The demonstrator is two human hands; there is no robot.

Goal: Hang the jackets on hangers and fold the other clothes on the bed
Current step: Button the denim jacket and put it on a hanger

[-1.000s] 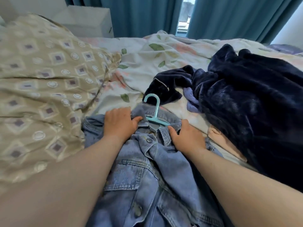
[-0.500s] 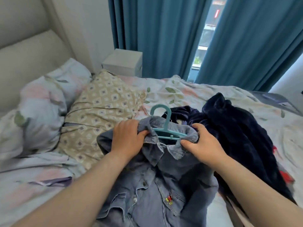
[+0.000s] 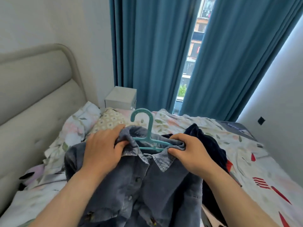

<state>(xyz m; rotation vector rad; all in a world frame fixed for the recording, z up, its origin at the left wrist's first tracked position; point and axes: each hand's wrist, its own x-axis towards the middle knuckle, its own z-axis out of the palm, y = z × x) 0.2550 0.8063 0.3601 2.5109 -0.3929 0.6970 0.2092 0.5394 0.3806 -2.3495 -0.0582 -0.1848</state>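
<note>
The person holds a blue denim jacket (image 3: 136, 182) up in front of the chest with both hands, above the near edge of the bed (image 3: 255, 163). A teal plastic hanger (image 3: 148, 133) sits inside the jacket's neck: its hook stands upright above the collar, and its crossbars run between the two hands, with the ends hidden under the fabric. The left hand (image 3: 101, 149) is closed over the left shoulder of the jacket, fingers curled over the top and thumb pressing the collar from the front. The right hand (image 3: 191, 153) pinches the right side of the collar, thumb below and fingers above, apparently clamping cloth and hanger arm together, though the bunched denim hides the contact. The jacket's front faces the camera, buttons showing down the placket, and its lower part drops out of view at the bottom. Behind the right hand a dark navy fleece garment (image 3: 211, 149) lies heaped on the floral bedsheet. Further back, near the padded headboard (image 3: 37, 102), are a beige patterned pillow (image 3: 109, 120) and a floral pillow (image 3: 78, 125). A white nightstand (image 3: 121, 97) stands by the teal curtains (image 3: 152, 51).
</note>
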